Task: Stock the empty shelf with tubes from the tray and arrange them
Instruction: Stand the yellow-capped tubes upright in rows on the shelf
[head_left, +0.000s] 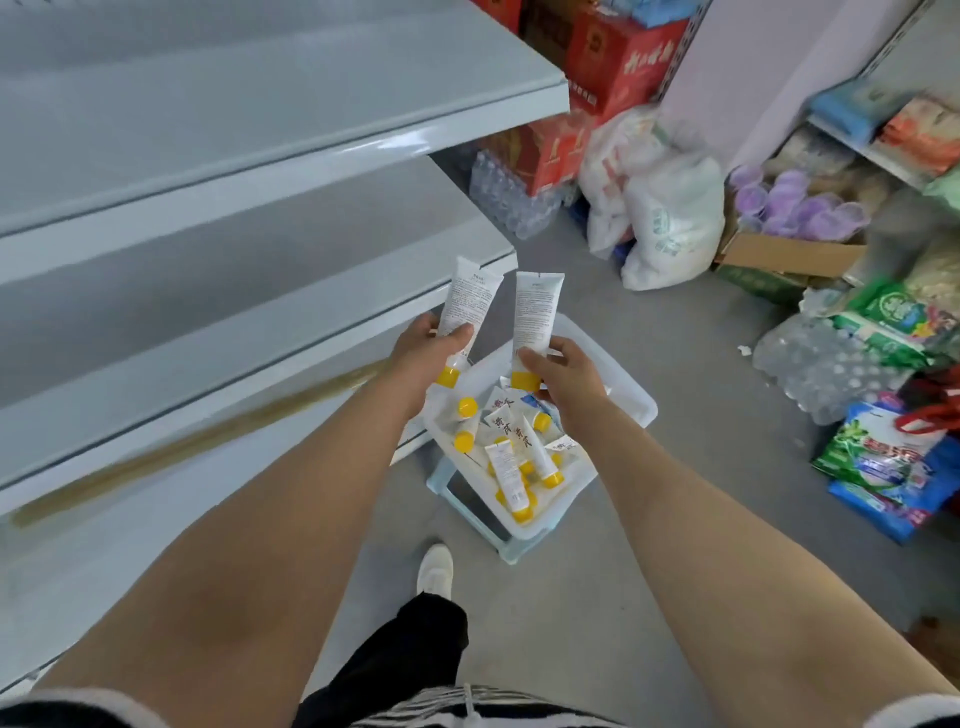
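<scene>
— Item one, held stock?
— Left hand: fingers wrapped round one white tube, yellow cap pointing down, crimped end up, printed side facing the camera. Right hand: closed likewise on a second white tube, yellow cap down, upright, just beside the first but not touching it. Both raised above the tray.

— Item two, remaining stock?
— White tray, resting on a pale blue stool on the grey floor. Loose heap of the same tubes inside, lying at mixed angles, some showing yellow lettering, several yellow caps visible. Exact count not legible.

— Item three, destination?
— Grey metal shelf to the left, several tiers, all bare. Brownish strip along the front lip of a lower tier. Held tubes level with the end of the middle tier, not resting on it.

— Item four, surroundings?
— Red cartons stacked at the back; shrink-wrapped bottled water beneath them; white sacks alongside. Right side: cardboard box under purple items, second water pack, green and blue detergent bags, further packaged goods on a right-hand rack.

— Item five, person?
— Bare forearms, black trousers, one white shoe near the stool.
</scene>
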